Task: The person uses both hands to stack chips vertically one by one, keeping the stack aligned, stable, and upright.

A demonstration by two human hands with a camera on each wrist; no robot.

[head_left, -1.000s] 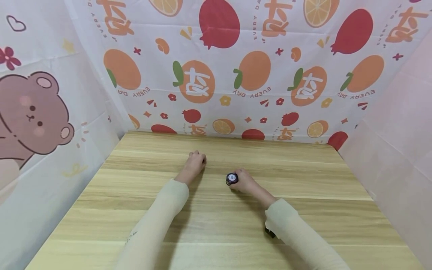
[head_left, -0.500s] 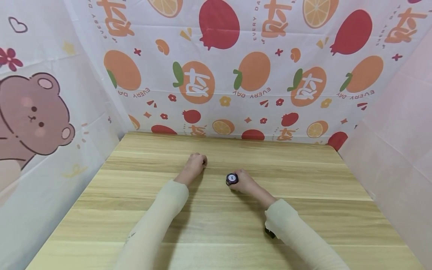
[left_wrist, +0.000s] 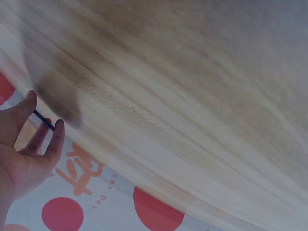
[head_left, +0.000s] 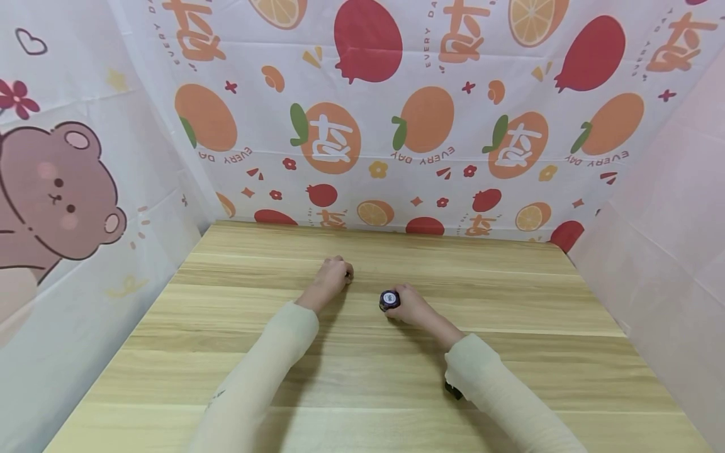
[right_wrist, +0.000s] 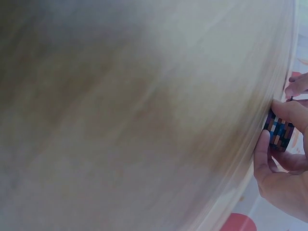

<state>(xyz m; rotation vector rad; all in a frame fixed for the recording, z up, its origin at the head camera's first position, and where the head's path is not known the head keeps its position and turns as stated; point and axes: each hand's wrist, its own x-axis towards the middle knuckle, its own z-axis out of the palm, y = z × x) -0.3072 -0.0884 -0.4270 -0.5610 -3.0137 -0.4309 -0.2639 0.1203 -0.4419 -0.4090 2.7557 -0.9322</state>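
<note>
My right hand (head_left: 415, 307) grips a short stack of poker chips (head_left: 389, 300) between thumb and fingers, at the middle of the table. The stack's top is dark with a white round label, and its side (right_wrist: 278, 130) shows bands of blue, brown and pale blocks in the right wrist view. Just up and left of it, my left hand (head_left: 333, 278) pinches a thin dark poker chip (left_wrist: 44, 120), seen edge-on in the left wrist view between thumb and fingertips. From the head view most of that chip is hidden by the fingers.
A small black object (head_left: 453, 391) lies on the wooden table (head_left: 362, 384), partly covered by the right sleeve (head_left: 472, 365). Behind the table hangs a fruit-print cloth (head_left: 379, 132); a bear-print cloth (head_left: 141, 207) closes the left side.
My left hand has shifted slightly to the right and towards me, nearer the stack, still pinching the chip. The right hand and the stack have stayed in place.
</note>
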